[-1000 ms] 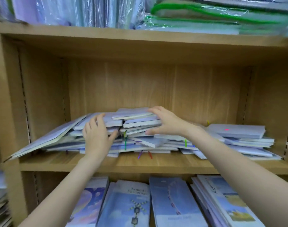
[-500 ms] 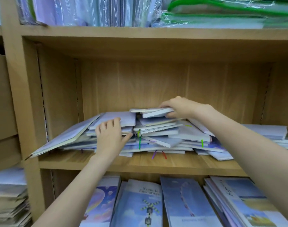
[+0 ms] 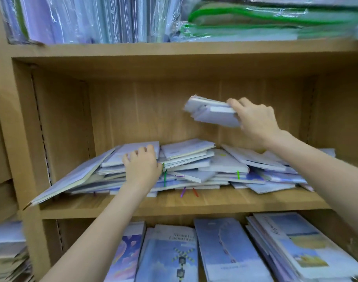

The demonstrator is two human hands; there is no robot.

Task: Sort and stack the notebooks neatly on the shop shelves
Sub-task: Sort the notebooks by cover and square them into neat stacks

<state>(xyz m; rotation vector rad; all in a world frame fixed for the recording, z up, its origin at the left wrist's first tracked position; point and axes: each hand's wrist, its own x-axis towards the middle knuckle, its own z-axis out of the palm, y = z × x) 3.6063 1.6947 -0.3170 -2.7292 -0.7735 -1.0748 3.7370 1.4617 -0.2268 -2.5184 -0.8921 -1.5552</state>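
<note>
Head view, near to far: left hand rests with curled fingers on the messy notebook pile on the shelf. At two o'clock above the pile, right hand grips a few lifted notebooks, which jut toward nine o'clock from its fingers.

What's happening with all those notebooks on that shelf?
A person is tidying a messy heap of notebooks on the middle shelf. The right hand grips a small bunch of notebooks, held in the air above the heap. The left hand rests on the left part of the heap, fingers curled over a notebook's edge. The heap itself is not yet stacked.
</note>
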